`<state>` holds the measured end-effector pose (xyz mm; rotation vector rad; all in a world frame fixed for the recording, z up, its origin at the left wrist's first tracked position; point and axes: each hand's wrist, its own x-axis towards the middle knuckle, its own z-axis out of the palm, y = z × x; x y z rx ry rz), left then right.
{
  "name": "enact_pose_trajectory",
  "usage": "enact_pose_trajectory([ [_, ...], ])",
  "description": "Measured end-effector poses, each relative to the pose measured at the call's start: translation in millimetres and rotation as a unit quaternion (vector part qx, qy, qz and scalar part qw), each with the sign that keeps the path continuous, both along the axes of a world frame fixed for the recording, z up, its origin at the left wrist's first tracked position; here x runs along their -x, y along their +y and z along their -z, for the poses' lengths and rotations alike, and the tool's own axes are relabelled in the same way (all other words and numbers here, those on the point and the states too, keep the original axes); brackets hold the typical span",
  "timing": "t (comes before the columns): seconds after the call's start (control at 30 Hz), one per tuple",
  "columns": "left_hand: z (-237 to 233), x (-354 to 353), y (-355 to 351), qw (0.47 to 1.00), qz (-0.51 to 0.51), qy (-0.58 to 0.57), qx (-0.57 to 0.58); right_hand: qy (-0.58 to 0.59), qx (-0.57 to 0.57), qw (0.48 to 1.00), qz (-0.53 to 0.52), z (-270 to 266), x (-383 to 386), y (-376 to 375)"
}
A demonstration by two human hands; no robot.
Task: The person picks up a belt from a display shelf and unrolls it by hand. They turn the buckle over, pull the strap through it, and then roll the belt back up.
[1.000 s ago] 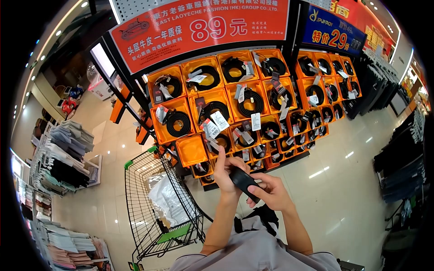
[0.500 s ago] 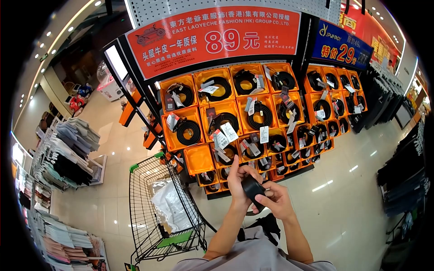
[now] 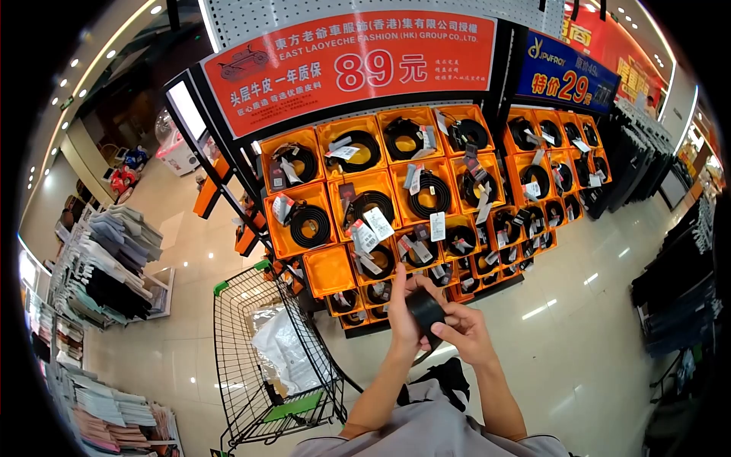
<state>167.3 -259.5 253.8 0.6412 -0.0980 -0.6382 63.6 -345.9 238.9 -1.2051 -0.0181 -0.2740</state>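
Observation:
Between my two hands is a coiled black belt (image 3: 425, 311), its smooth outer face turned up toward me. My left hand (image 3: 403, 318) wraps the coil from the left, with one finger stretched up past it. On the other side, my right hand (image 3: 466, 332) pinches the coil's lower right edge between thumb and fingers. A loose strip of the belt shows below the coil. Just beyond my hands, orange boxes with coiled black belts and tags fill a display rack (image 3: 358, 330). One orange box (image 3: 329, 271) at its lower left holds no belt.
A wire shopping cart (image 3: 228, 335) with a green flap and a white plastic bag (image 3: 285, 350) stands left of me. Clothes racks (image 3: 114, 259) line the left, with folded clothes (image 3: 106, 411) below. Dark trousers (image 3: 636, 160) hang at right. A red price sign (image 3: 304, 91) tops the display.
The belt coil has turned slightly in my hands, and my right fingers have closed in along its edge. The whole view has shifted a little, with the display now slightly further left.

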Motion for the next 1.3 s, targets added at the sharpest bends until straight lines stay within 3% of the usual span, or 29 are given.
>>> enact_pose_trajectory([
  [0.03,1.5,-2.5,2.8,1.000,0.000,0.000,-0.011,0.007,0.009,1.000,-0.009,-1.0,0.3,0.3],
  [0.1,16.5,-12.8,8.4,0.985,-0.040,-0.153,-0.066,0.021,0.031,0.999,-0.030,-4.3,1.2,-0.8],
  [0.17,24.9,-16.6,11.6,0.978,-0.068,-0.185,-0.072,0.042,0.046,0.995,-0.077,-8.3,1.1,0.4],
  [0.2,28.5,-18.3,11.8,0.957,-0.092,-0.254,-0.108,0.058,0.039,0.994,-0.083,-7.1,0.7,0.4],
  [0.23,31.3,-18.6,12.0,0.929,-0.116,-0.320,-0.142,0.080,0.029,0.994,-0.070,-9.6,-1.2,1.4],
  [0.3,29.9,-17.5,11.4,0.916,-0.133,-0.346,-0.155,0.103,0.028,0.994,-0.031,-8.2,-2.7,3.3],
  [0.4,24.6,-17.6,10.9,0.934,-0.094,-0.311,-0.148,0.088,0.014,0.996,-0.005,-5.5,-2.7,4.9],
  [0.53,13.5,-15.2,9.5,0.986,0.018,-0.151,-0.067,0.079,0.008,0.997,0.022,-6.8,-2.0,6.7],
  [0.63,-2.1,-16.9,10.8,0.994,0.076,-0.041,-0.069,0.082,0.010,0.996,0.032,-5.1,-0.5,6.1],
  [0.7,7.6,-19.5,10.6,0.994,0.084,-0.037,-0.050,0.104,0.008,0.994,0.025,-3.3,-0.3,8.0],
  [0.8,21.8,-18.0,8.1,0.968,-0.015,-0.208,-0.139,0.104,0.006,0.994,0.030,-1.8,0.1,9.1],
  [0.83,19.5,-15.6,8.4,0.968,-0.014,-0.206,-0.141,0.099,0.004,0.995,0.032,-1.1,0.1,8.7],
  [0.93,16.1,-10.7,9.2,0.910,-0.081,-0.381,-0.143,0.104,0.006,0.994,0.030,-2.6,2.7,3.9],
  [0.97,16.7,-11.7,9.7,0.910,-0.079,-0.380,-0.144,0.109,0.008,0.994,0.031,-3.7,3.5,2.8],
  [1.03,18.1,-16.6,13.3,0.808,-0.110,-0.547,-0.187,0.117,0.004,0.993,0.035,-3.7,3.9,4.5],
  [1.07,22.7,-18.5,15.3,0.803,-0.112,-0.556,-0.183,0.118,-0.005,0.992,0.035,-5.5,3.9,7.8],
  [1.1,23.1,-16.1,15.6,0.804,-0.110,-0.555,-0.183,0.118,-0.014,0.992,0.034,-6.9,4.1,10.1],
  [1.17,20.7,-11.4,16.0,0.873,-0.115,-0.452,-0.144,0.113,-0.004,0.993,0.027,-7.7,4.3,8.9],
  [1.23,16.8,-6.9,14.5,0.878,-0.122,-0.438,-0.148,0.099,0.010,0.995,-0.009,-6.3,4.3,6.5],
  [1.3,13.3,-3.6,13.4,0.930,-0.101,-0.334,-0.114,0.093,0.015,0.995,-0.011,-0.5,2.9,5.4],
])
